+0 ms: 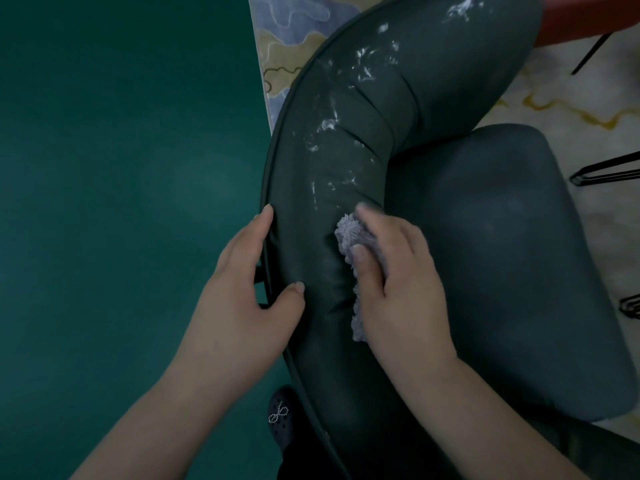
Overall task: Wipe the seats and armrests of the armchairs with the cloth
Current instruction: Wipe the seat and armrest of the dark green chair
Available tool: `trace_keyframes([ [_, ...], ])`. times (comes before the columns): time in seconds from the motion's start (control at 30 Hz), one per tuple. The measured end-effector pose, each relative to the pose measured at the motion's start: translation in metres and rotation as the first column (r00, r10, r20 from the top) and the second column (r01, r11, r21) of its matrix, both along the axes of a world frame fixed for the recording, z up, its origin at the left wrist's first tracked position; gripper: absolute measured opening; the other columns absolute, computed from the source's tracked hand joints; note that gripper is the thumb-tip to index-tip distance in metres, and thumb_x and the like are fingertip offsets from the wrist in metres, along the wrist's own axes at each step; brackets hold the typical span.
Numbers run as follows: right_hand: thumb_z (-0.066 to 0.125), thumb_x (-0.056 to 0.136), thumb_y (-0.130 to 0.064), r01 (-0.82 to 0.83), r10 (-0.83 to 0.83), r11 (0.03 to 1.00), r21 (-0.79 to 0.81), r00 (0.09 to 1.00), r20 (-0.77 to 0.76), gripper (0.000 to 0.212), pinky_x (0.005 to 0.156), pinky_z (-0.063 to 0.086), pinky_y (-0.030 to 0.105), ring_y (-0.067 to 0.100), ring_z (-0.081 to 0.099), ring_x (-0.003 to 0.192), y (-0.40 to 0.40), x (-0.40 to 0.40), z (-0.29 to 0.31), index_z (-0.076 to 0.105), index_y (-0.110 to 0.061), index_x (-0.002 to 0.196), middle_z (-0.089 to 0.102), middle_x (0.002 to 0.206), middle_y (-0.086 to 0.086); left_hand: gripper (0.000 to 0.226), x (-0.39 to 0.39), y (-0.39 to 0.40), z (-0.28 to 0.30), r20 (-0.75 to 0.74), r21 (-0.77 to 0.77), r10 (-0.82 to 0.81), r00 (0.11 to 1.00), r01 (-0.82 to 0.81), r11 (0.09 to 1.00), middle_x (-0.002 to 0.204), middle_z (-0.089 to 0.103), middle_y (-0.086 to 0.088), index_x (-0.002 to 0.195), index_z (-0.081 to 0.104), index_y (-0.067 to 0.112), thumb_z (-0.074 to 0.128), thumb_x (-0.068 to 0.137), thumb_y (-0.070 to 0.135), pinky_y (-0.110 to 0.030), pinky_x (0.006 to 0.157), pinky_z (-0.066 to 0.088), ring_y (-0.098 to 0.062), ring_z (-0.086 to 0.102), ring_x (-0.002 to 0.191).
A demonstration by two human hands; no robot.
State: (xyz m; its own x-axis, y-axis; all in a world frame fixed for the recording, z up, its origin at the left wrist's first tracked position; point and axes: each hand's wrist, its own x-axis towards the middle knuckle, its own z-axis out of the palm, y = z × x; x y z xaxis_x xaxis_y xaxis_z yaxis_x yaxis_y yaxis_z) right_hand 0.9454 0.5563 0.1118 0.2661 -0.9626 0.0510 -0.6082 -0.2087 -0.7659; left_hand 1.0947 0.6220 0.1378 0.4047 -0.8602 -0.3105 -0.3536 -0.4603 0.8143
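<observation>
A dark green armchair fills the middle and right of the head view. Its curved padded armrest and back (pixel 377 109) carries white smears and specks along the top. The seat cushion (pixel 512 258) lies to the right. My right hand (pixel 398 271) grips a fluffy lilac cloth (pixel 353 233) and presses it on the armrest's inner side, just below the smears. My left hand (pixel 249 282) holds the armrest's outer piped edge, fingers over the rim and thumb on the padding.
A teal floor (pixel 121 202) spreads on the left. A patterned rug (pixel 291 39) lies under the chair. A red seat (pixel 588 19) with thin black metal legs (pixel 609 171) stands at the upper right. A dark shoe (pixel 282 415) shows near the bottom.
</observation>
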Motion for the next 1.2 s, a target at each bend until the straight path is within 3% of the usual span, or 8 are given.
trace_keyframes([
  [0.3, 0.055, 0.088, -0.047, 0.063, -0.069, 0.996, 0.061, 0.991, 0.111, 0.032, 0.083, 0.039, 0.005, 0.003, 0.052, 0.098, 0.000, -0.002, -0.003, 0.066, -0.022, 0.105, 0.046, 0.109, -0.001, 0.078, -0.004, -0.001, -0.002, 0.008, 0.003, 0.030, 1.000, -0.030, 1.000, 0.135, 0.040, 0.039, 0.140, 0.025, 0.059, 0.059, 0.072, 0.043, -0.014, 0.095, 0.040, 0.021, 0.038, 0.118],
  [0.43, 0.068, 0.084, -0.033, 0.052, -0.077, 0.990, 0.130, 0.978, 0.193, 0.011, 0.077, 0.038, 0.000, -0.005, 0.053, 0.092, -0.013, 0.002, 0.003, 0.065, -0.025, 0.091, 0.049, 0.102, -0.005, 0.079, -0.001, -0.007, 0.000, 0.003, 0.009, 0.025, 1.000, -0.025, 1.000, 0.133, 0.036, 0.044, 0.140, 0.025, 0.060, 0.061, 0.071, 0.049, 0.002, 0.088, 0.034, 0.034, 0.034, 0.107],
  [0.57, 0.069, 0.083, -0.032, 0.061, -0.057, 0.998, -0.006, 0.960, 0.275, 0.020, 0.080, 0.035, -0.001, -0.011, 0.049, 0.094, -0.046, 0.022, 0.017, 0.064, -0.030, 0.102, 0.048, 0.105, -0.003, 0.092, 0.006, -0.015, 0.006, 0.079, 0.050, -0.103, 0.992, 0.099, 0.994, 0.146, 0.030, 0.032, 0.144, 0.019, 0.056, 0.067, 0.066, 0.052, -0.028, 0.108, 0.039, 0.008, 0.037, 0.128],
  [0.7, 0.070, 0.084, -0.027, -0.174, 0.185, 0.982, -0.076, 0.967, 0.176, 0.030, 0.093, 0.038, 0.011, 0.002, 0.045, 0.101, -0.062, 0.040, 0.006, 0.070, -0.020, 0.114, 0.042, 0.109, 0.001, 0.096, 0.012, -0.020, 0.008, 0.125, 0.075, -0.149, 0.981, 0.140, 0.987, 0.146, 0.032, 0.028, 0.147, 0.017, 0.053, 0.066, 0.064, 0.054, -0.028, 0.108, 0.039, 0.004, 0.039, 0.127],
  [0.87, 0.068, 0.086, -0.022, 0.115, -0.140, 0.982, 0.149, 0.976, 0.169, 0.026, 0.087, 0.030, -0.003, 0.007, 0.053, 0.105, -0.066, 0.001, -0.010, 0.070, -0.023, 0.112, 0.050, 0.113, 0.004, 0.094, 0.012, -0.018, 0.007, 0.095, 0.060, -0.141, 0.985, 0.136, 0.989, 0.145, 0.029, 0.034, 0.142, 0.013, 0.061, 0.066, 0.064, 0.060, -0.029, 0.108, 0.039, 0.010, 0.036, 0.127],
  [0.97, 0.063, 0.087, -0.038, 0.043, -0.046, 0.999, 0.016, 0.970, 0.239, 0.026, 0.088, 0.033, -0.001, -0.006, 0.050, 0.104, -0.070, 0.028, 0.001, 0.064, -0.039, 0.113, 0.050, 0.110, -0.006, 0.093, 0.010, -0.021, 0.004, 0.126, 0.028, -0.138, 0.982, 0.136, 0.990, 0.145, 0.033, 0.030, 0.146, 0.018, 0.054, 0.064, 0.065, 0.060, -0.025, 0.109, 0.036, 0.012, 0.035, 0.128],
  [1.07, 0.070, 0.083, -0.025, -0.164, 0.182, 0.982, -0.089, 0.948, 0.261, 0.020, 0.095, 0.044, 0.022, 0.008, 0.051, 0.106, -0.063, 0.054, 0.002, 0.073, -0.025, 0.104, 0.047, 0.106, -0.004, 0.091, 0.010, -0.023, 0.000, 0.146, 0.022, -0.132, 0.980, 0.130, 0.991, 0.143, 0.038, 0.026, 0.145, 0.025, 0.049, 0.065, 0.064, 0.056, -0.017, 0.106, 0.035, 0.011, 0.038, 0.126],
  [1.2, 0.074, 0.080, -0.008, 0.004, -0.022, 0.998, 0.060, 0.953, 0.301, 0.017, 0.091, 0.041, 0.010, -0.003, 0.053, 0.097, -0.066, 0.013, -0.018, 0.072, -0.015, 0.096, 0.053, 0.106, 0.005, 0.103, 0.016, -0.027, -0.002, 0.132, 0.048, -0.148, 0.980, 0.143, 0.989, 0.145, 0.030, 0.032, 0.148, 0.015, 0.051, 0.068, 0.060, 0.061, 0.004, 0.093, 0.023, 0.018, 0.029, 0.127],
])
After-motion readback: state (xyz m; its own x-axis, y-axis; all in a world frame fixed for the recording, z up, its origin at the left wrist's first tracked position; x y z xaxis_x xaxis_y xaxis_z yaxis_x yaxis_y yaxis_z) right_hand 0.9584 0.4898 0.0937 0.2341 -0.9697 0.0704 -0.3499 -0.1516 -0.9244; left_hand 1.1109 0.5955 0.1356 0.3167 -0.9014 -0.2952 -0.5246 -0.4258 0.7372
